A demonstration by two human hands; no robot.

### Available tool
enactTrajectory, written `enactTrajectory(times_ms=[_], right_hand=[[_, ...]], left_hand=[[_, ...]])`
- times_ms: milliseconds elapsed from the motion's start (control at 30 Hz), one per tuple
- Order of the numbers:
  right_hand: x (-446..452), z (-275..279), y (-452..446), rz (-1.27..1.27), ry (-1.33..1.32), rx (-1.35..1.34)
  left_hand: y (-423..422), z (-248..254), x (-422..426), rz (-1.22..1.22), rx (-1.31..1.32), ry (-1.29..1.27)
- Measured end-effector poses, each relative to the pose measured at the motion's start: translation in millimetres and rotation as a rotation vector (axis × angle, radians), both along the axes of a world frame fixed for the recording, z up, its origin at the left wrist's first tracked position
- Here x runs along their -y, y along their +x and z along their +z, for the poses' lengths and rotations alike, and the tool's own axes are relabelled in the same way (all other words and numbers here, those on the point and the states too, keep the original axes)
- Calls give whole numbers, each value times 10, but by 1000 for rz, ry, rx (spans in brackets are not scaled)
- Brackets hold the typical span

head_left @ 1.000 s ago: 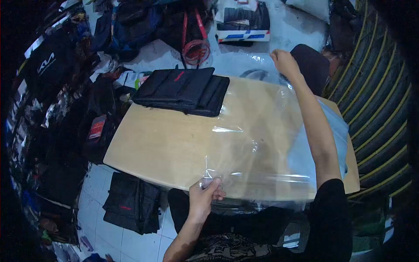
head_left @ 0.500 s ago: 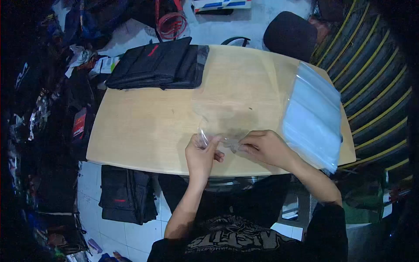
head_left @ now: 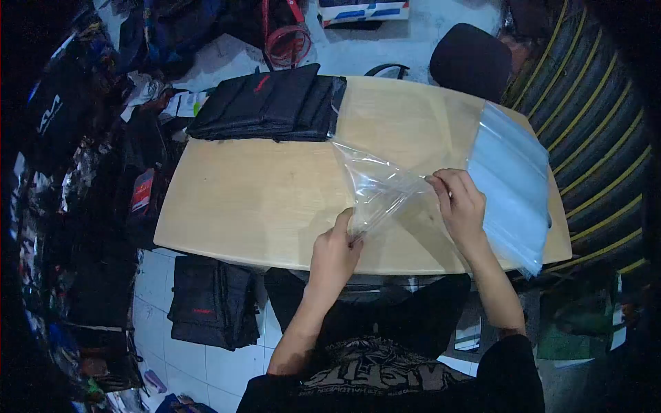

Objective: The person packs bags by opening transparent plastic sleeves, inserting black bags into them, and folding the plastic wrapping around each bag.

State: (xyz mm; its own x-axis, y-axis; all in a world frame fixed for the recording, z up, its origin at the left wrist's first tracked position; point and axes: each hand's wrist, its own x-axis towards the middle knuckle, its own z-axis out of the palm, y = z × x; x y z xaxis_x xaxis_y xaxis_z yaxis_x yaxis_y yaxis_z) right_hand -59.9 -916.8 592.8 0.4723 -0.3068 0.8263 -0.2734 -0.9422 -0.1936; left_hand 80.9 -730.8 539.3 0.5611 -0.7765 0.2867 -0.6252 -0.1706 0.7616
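A clear plastic bag (head_left: pixel 375 184) is stretched between my two hands above the wooden table, its film creased and shiny. My left hand (head_left: pixel 336 251) pinches its near edge close to the front of the table. Farther right and higher, my right hand (head_left: pixel 460 203) grips another part of the film between thumb and fingers. Just right of that hand lies a stack of clear plastic bags (head_left: pixel 513 186), looking pale blue. At the back left of the table rest folded black fabric bags (head_left: pixel 265 107) with a small red mark.
The wooden table (head_left: pixel 241 199) has a curved front edge. On the floor at its lower left sits another pile of black bags (head_left: pixel 213 303). A dark stool seat (head_left: pixel 470 58) stands behind the table, and yellow-striped black material (head_left: pixel 592 131) lines the right side.
My right hand has moved up and right, away from my left, spreading the crumpled plastic bag into a wide sheet. The whole view has shifted slightly.
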Motion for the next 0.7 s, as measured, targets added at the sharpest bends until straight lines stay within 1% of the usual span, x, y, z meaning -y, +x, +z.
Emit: enactTrajectory(times_ms=[33, 133, 167, 267, 300, 400, 433, 533, 567, 667, 700], right_hand=[[36, 59, -6, -6, -120, -44], [25, 103, -81, 186, -145, -309], [39, 69, -93, 323, -116, -365], [-193, 116, -64, 270, -167, -493], [-239, 125, -58, 201, -182, -635], [-283, 180, 8, 323, -301, -659], [-278, 189, 23, 344, -322, -642], [-339, 283, 41, 213, -279, -394], [-487, 358, -34, 123, -203, -375], [-695, 132, -312, 357, -429, -336], [-669, 11, -284, 426, -267, -379]], left_hand=[[-28, 11, 3, 55, 88, 26], [5, 169, -22, 121, 152, 43], [-25, 274, -56, 203, 90, 203], [-34, 421, -51, 328, 468, -62], [-104, 512, -52, 287, 448, 83], [-163, 576, 12, 106, 755, 42], [-148, 616, 67, 73, 774, -52], [-104, 534, 200, -68, 618, 14], [-80, 548, 263, -19, 724, -86], [-86, 611, 360, -20, 618, -166], [-102, 652, 382, -21, 595, -151]])
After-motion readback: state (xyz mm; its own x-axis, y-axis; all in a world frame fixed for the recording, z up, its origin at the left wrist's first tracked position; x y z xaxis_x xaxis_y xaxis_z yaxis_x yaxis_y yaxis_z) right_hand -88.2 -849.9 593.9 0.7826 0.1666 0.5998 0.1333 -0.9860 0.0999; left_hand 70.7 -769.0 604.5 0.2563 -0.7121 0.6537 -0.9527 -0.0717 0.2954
